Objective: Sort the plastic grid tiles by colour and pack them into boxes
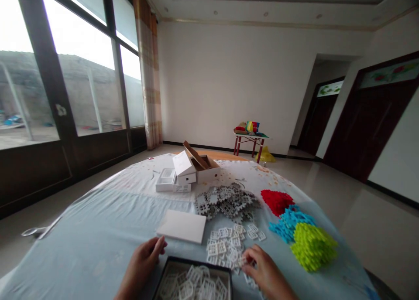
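Note:
My right hand (262,268) is closed in a pinch at the right edge of a loose pile of small white plastic window-shaped pieces (232,243). A white piece shows at its fingertips. My left hand (147,258) is closed, thumb against fingers, just in front of a flat white box lid (182,226); whatever it may hold is hidden. Between both hands, at the near edge of view, stands a dark-rimmed box (190,261) with many similar white pieces (196,284) inside.
Grey interlocking pieces (225,202) are heaped behind the white pile. Red (277,202), blue (291,223) and lime-green (312,247) heaps lie rightward. White boxes (185,171) and an open carton (209,171) stand farther back on the tablecloth (98,239). A small table (250,136) is beyond.

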A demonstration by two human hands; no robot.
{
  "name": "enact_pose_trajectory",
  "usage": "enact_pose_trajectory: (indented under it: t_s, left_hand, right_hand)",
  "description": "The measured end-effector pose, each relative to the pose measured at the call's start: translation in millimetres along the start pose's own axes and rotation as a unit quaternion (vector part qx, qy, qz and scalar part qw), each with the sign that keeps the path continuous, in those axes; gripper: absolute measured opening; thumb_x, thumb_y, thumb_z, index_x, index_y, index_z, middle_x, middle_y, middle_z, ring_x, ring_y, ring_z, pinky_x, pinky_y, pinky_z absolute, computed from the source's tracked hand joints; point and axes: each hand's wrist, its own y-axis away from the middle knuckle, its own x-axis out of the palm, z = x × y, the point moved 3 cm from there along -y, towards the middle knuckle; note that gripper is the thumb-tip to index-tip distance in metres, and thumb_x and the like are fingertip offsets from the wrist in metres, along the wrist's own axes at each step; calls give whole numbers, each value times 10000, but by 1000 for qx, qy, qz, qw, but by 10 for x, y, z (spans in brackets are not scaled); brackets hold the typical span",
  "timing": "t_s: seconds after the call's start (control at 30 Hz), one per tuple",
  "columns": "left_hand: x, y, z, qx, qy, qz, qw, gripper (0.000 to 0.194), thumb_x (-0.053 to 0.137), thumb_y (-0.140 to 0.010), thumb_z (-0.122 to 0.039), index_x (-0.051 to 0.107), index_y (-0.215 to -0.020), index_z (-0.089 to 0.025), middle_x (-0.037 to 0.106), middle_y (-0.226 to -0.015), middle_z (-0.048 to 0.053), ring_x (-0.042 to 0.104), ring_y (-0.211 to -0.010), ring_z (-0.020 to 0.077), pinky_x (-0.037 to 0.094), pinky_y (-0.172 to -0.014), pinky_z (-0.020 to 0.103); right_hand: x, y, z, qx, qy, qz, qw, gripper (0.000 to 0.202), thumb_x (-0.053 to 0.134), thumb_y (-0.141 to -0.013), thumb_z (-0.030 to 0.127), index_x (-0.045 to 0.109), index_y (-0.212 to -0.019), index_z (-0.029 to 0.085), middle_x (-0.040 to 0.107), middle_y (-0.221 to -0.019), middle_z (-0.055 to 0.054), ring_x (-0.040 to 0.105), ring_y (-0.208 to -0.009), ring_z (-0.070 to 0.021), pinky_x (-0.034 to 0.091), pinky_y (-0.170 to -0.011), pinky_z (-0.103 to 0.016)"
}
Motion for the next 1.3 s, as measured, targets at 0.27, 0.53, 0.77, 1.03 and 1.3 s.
enact_pose_trajectory:
  t_s: [0.27, 0.53, 0.77, 1.03, 1.3]
  left_hand:
    - [-1, 7, -31, 1, -45, -10, 999, 445, 396, -762, -559, 634, -671, -195, 642, -596, 27, 595, -585, 184, 461, -565, 261]
    - [-6, -2, -97, 1, -66, 4, 998, 417, 415, -751, -546, 622, -660, -195, 653, -601, 21, 600, -590, 189, 451, -568, 259]
    - [6, -2, -87, -16, -60, 4, 998, 406, 440, -737, -543, 638, -709, -189, 665, -623, 26, 600, -590, 189, 449, -562, 254]
    - [-15, -19, -133, -18, -86, 27, 996, 438, 437, -711, -577, 639, -725, -189, 674, -634, 26, 610, -610, 198, 455, -592, 262]
    - [-7, -50, -74, -23, -84, 23, 996, 461, 444, -695, -593, 656, -732, -184, 683, -647, 28, 615, -613, 192, 456, -576, 250]
  right_hand:
    - [-17, -43, -61, 5, -62, 1, 998, 91, 514, -707, 237, 587, -694, 185, 602, -714, -26, 574, -721, -187, 418, -676, -267]
    - [-87, -25, -16, 6, -85, 12, 996, 112, 532, -703, 238, 614, -728, 166, 625, -691, -16, 579, -707, -176, 422, -661, -256]
    - [-117, -47, -76, 0, -83, -19, 996, 132, 555, -710, 257, 631, -742, 153, 638, -699, -18, 580, -700, -162, 431, -662, -250]
    - [-183, -83, -113, 19, -125, -88, 988, 184, 579, -711, 317, 628, -766, 149, 640, -704, -29, 581, -686, -160, 450, -667, -257]
    - [-173, -24, 283, 51, -249, -184, 949, 312, 624, -698, 416, 602, -850, 144, 614, -692, -24, 550, -622, -141, 451, -589, -243]
